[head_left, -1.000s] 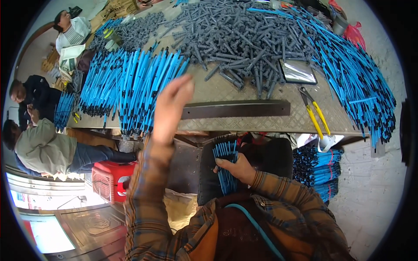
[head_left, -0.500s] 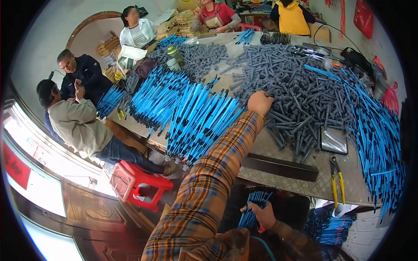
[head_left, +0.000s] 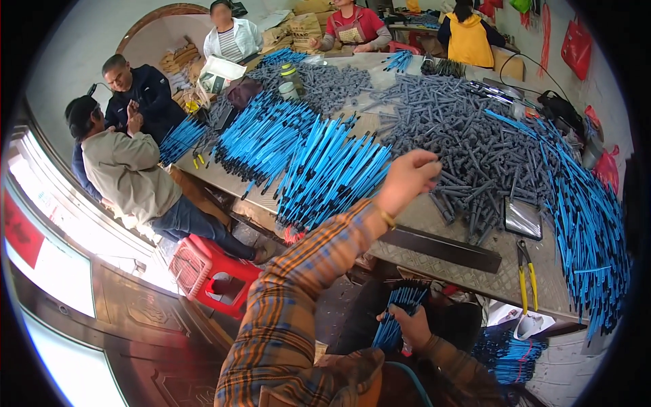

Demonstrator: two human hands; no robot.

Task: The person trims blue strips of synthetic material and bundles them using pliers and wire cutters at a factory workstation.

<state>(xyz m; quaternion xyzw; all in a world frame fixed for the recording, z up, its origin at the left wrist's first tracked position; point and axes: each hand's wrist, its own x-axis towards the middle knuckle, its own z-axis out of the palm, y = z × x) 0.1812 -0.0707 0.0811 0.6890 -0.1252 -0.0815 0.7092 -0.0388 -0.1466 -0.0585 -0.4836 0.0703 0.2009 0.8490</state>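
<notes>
My left hand (head_left: 405,182), in a plaid sleeve, is raised over the near edge of a heap of grey ribbed plastic plugs (head_left: 475,142). Its fingers are curled together; whatever they may pinch is too small to make out. Low over my lap, my right hand (head_left: 412,327) grips an upright bundle of thin blue rods (head_left: 393,322) with dark tips. Blue rods with black ends (head_left: 339,169) lie in fanned piles on the table, left of my left hand.
Yellow-handled pliers (head_left: 527,278), a dark flat tray (head_left: 523,218) and a dark bar (head_left: 441,249) lie along the near table edge. More blue rods (head_left: 590,230) spread at right. A red stool (head_left: 213,275) stands lower left. Several people are around the table.
My left hand has come back from the grey heap, lifting slightly nearer to me. My right hand keeps hold of the rod bundle. The view has shifted a little.
</notes>
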